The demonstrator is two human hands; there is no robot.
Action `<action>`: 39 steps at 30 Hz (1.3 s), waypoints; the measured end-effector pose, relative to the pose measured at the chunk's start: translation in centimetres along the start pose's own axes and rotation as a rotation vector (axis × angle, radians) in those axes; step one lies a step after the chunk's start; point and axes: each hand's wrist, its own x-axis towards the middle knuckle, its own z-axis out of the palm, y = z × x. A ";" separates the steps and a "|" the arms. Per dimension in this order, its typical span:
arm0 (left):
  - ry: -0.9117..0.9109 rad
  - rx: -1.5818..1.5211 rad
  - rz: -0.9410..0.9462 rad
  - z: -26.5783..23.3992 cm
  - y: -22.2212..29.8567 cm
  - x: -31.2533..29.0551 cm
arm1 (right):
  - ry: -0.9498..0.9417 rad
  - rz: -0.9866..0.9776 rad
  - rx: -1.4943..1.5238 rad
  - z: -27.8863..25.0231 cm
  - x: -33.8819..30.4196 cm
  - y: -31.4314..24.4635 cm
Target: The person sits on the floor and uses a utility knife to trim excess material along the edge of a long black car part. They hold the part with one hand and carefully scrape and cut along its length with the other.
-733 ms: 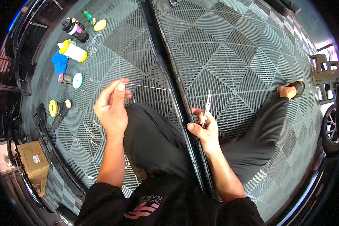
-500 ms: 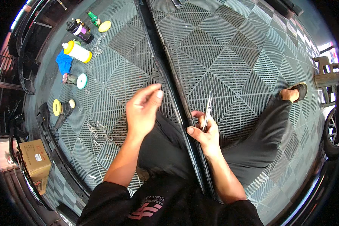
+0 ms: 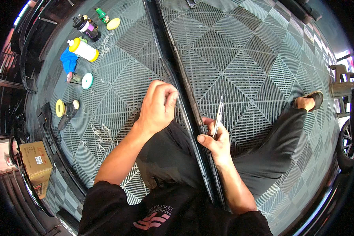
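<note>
A long black channel-shaped car trim strip [image 3: 167, 51] runs from the top of the view down to my torso, between my legs. My left hand [image 3: 157, 107] is at its left edge, fingers curled and thumb against forefinger in a pinch. Whatever is in that pinch is too small to make out. On the strip's other side, my right hand [image 3: 219, 144] grips a slim silver craft knife [image 3: 219, 114] with its tip pointing up and away. The right thumb lies against the strip's right edge.
At left on the grid-tiled floor stand a white-yellow bottle [image 3: 83, 50], a dark bottle [image 3: 87, 28], a green bottle [image 3: 102, 15], a blue cloth [image 3: 69, 61], round pads [image 3: 87, 81] and clear film scraps [image 3: 103, 135]. A cardboard box [image 3: 36, 157] sits lower left; a wheel [image 3: 346, 143] is far right.
My left hand has moved right, up to the strip's edge, and its fingers have curled more tightly. The right hand still holds the knife in almost the same place.
</note>
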 end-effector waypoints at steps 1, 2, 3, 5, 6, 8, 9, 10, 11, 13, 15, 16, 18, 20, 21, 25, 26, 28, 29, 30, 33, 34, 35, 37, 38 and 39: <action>0.069 -0.019 -0.063 0.1 -0.5 0.0 | -0.006 -0.007 0.006 0.1 0.1 0.0; 0.139 -0.039 -0.126 0.1 -1.0 0.2 | -0.013 -0.015 0.011 0.2 0.2 0.1; 0.285 -0.157 -0.265 -0.2 -1.8 0.7 | -0.024 -0.010 0.033 0.2 0.3 0.1; 0.416 -0.218 -0.299 -2.1 -2.3 2.1 | 0.012 -0.011 0.048 -0.1 0.4 0.2; 0.447 -0.287 -0.364 -3.5 -3.3 1.8 | 0.016 -0.007 0.065 0.0 0.4 0.3; 0.449 -0.163 -0.403 -6.3 -5.2 0.5 | 0.035 0.024 0.045 -0.2 0.4 0.0; 0.432 -0.110 -0.444 -7.9 -5.9 -0.5 | 0.035 0.030 0.070 -0.2 0.5 0.2; 0.411 -0.063 -0.486 -9.2 -6.4 -1.7 | 0.050 0.023 0.068 -0.3 0.6 0.2; 0.372 0.017 -0.569 -10.3 -6.9 -3.0 | 0.048 -0.005 0.053 -0.7 0.7 0.6; 0.286 0.214 -0.686 -13.5 -9.1 -7.1 | 0.040 -0.018 0.034 -0.9 0.8 0.8; 0.135 0.471 -0.768 -16.5 -12.6 -13.4 | 0.026 0.013 0.019 -0.6 1.0 0.9; 0.023 0.604 -0.813 -17.3 -13.5 -16.1 | 0.018 0.032 0.048 -0.6 1.0 1.2; -0.084 0.610 -0.934 -17.8 -14.0 -19.7 | 0.008 0.066 0.101 -1.0 0.9 1.9; -0.197 0.736 -0.991 -18.2 -14.1 -21.3 | 0.005 0.062 0.101 -1.2 1.0 2.4; -0.207 0.802 -0.963 -17.8 -13.6 -21.5 | 0.006 0.060 0.097 -1.3 1.0 2.5; -0.289 0.909 -1.057 -17.0 -11.8 -17.6 | 0.021 0.098 0.098 -1.2 0.8 1.9; -0.294 0.983 -1.047 -16.7 -11.7 -16.5 | 0.017 0.104 0.099 -1.1 0.9 1.8; -0.114 0.853 -0.900 -15.0 -10.8 -12.9 | 0.006 0.064 0.118 -0.7 0.7 1.9; 0.017 0.757 -0.799 -13.6 -10.1 -10.8 | -0.007 0.066 0.108 -0.6 0.7 1.9; 0.064 0.681 -0.660 -12.0 -9.1 -8.3 | -0.004 0.111 0.115 -0.3 0.5 1.6; 0.189 -0.144 -0.645 -5.3 -7.9 -2.1 | -0.065 0.067 0.032 -0.7 0.5 2.2; 0.145 -0.537 -0.883 -3.2 -6.2 0.8 | -0.078 0.063 0.028 -0.7 0.5 2.1; 0.140 -0.908 -0.998 -1.0 -5.7 2.5 | -0.080 0.095 0.090 -0.1 0.4 1.5; -0.058 -1.571 -0.856 2.3 -4.9 5.0 | -0.103 0.149 0.224 1.2 0.1 -0.1; -0.019 -1.660 -0.832 3.1 -4.1 5.4 | -0.118 0.097 0.107 -0.2 0.2 1.2; 0.037 -1.807 -0.792 3.9 -5.2 5.2 | -0.130 0.022 0.041 -0.3 0.3 0.9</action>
